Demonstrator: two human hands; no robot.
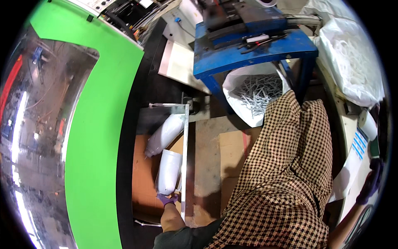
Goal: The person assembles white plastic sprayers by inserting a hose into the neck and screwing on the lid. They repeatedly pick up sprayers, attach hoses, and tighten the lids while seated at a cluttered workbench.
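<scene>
- We take the metal chute [185, 137] beside the green machine [103, 137] as our landmark.
- Our left hand [167, 199], in a purple glove, is at the near end of the chute; its fingers [162, 198] are closed around the lower end of a white plastic part [170, 172].
- This white part lies inside the chute, tilted, and above it a second white part [163, 135] lies further up the chute.
- Our right hand [370, 182], also gloved, is far to the right of the chute, at the light surface [352, 166]; we cannot tell how its fingers stand.
- Beyond the chute, a blue stand [253, 50] stands over a white bag of small pieces [257, 95].
</scene>
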